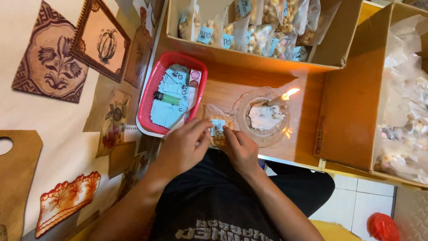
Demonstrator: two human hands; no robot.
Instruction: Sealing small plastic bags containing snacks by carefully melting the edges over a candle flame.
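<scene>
My left hand (183, 146) and my right hand (240, 149) both pinch a small clear plastic bag of nuts (217, 130) with a pale blue paper label at its top. The bag lies on the flat brown cardboard (307, 134) in front of me. Just right of the bag a lit candle (280, 98) leans in a glass dish (266, 117) full of white melted wax. Left of the bag stands a red plastic basket (154, 91) that holds several blue paper labels and a green lighter (166, 98).
A cardboard box (249, 53) at the back holds several filled, labelled bags. Another cardboard box (352, 89) at the right holds clear bags of snacks. A patterned cloth (58, 129) covers the floor at left. A red object (382, 226) lies on white tiles at the bottom right.
</scene>
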